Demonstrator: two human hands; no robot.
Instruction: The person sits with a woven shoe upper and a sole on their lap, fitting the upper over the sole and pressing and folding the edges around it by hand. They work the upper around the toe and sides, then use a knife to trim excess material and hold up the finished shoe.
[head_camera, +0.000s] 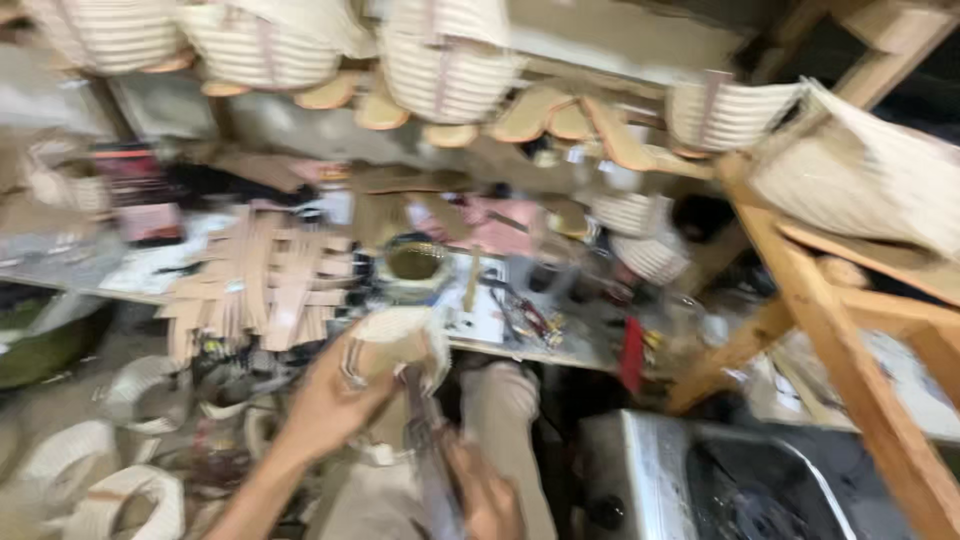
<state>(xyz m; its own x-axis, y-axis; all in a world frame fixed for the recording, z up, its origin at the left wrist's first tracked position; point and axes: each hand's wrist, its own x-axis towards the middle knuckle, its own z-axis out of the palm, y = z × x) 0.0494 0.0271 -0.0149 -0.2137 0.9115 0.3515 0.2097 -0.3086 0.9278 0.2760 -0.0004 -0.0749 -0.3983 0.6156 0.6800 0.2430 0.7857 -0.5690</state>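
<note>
The view is blurred by motion. My left hand grips a small pale woven piece held up in front of the workbench edge. My right hand is low in the view, closed around a dark metal hand tool whose upper end points up at the underside of the woven piece. My legs in light trousers show below the hands.
A cluttered workbench holds a pile of flat wooden strips, a round tin and small tools. Pale woven baskets hang overhead. A wooden frame stands at right, woven rings lie at lower left.
</note>
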